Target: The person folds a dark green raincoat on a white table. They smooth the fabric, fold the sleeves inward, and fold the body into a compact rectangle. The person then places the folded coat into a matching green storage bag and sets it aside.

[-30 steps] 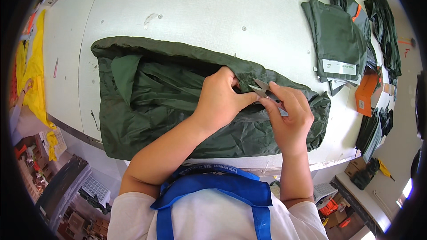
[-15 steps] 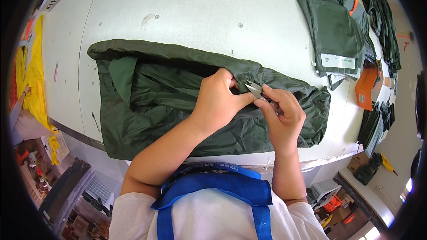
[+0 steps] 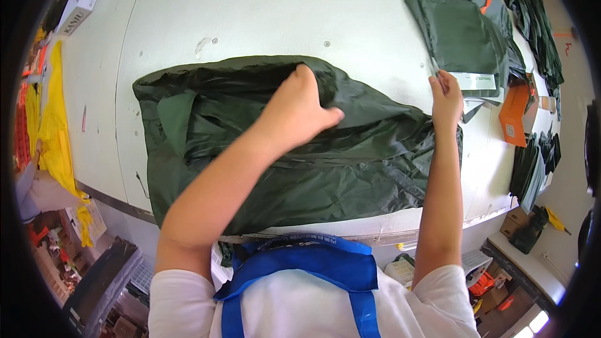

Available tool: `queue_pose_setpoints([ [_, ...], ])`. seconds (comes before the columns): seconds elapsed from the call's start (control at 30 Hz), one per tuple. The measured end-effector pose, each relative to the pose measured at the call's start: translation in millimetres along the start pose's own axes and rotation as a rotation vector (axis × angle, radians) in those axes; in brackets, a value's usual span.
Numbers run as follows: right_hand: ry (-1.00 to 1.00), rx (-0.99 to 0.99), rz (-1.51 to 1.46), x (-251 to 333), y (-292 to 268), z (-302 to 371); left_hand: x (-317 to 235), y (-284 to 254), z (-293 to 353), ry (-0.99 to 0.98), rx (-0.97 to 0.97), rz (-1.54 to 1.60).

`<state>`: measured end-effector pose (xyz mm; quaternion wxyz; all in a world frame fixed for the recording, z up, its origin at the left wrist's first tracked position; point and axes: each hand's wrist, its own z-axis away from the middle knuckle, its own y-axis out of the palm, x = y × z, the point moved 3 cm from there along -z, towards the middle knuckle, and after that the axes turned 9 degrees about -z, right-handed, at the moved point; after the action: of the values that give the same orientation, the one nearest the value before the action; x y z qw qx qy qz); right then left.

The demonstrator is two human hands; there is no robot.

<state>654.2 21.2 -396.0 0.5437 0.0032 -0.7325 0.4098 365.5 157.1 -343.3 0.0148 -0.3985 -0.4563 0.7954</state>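
Note:
A dark green waterproof cloth piece [image 3: 338, 184], creased and gaping along its upper side, lies across the table in front of me. My left hand [image 3: 291, 116] is at that opening, its fingers mostly hidden in the folds and its thumb lying over the edge, so the cloth is held between them. At the right, my right hand [image 3: 446, 103] is raised beside a stack of folded dark green pouches [image 3: 466, 34]. Its closed fingers hold small metal thread snips [image 3: 434, 66], whose blades point up toward the stack; the handle is hidden.
More dark green pieces [image 3: 529, 172] and an orange box [image 3: 514, 112] sit along the right edge. At the left, yellow cloth [image 3: 53, 125] hangs over the table edge near another person's arm [image 3: 32, 163]. A white box [image 3: 82, 0] stands at the far left.
My right hand has moved up and right with the snips, from the cloth's edge to beside the pouch stack. The cloth by my left hand is flatter, and its opening has shifted slightly.

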Motion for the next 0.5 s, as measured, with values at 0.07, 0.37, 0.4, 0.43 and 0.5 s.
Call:
queue_pose_setpoints([
  [0.07,0.043,0.108,0.139,-34.2,-4.1,-24.2,0.7,-12.1,-35.2,-0.098,0.219,-0.143],
  [0.37,-0.579,0.457,0.398,14.0,-34.0,56.6,34.6,-9.7,-122.6,-0.15,0.25,-0.25],
  [0.4,-0.588,0.418,0.466,-2.1,-34.9,59.6,33.2,-7.9,-128.4,-0.146,0.29,-0.242],
  [0.43,-0.603,0.381,0.535,-10.1,-36.8,60.1,41.8,-5.9,-137.1,-0.153,0.278,-0.189],
  [0.5,-0.694,0.381,0.467,-9.5,-42.1,53.8,50.1,-7.1,-154.3,-0.174,0.291,-0.262],
])
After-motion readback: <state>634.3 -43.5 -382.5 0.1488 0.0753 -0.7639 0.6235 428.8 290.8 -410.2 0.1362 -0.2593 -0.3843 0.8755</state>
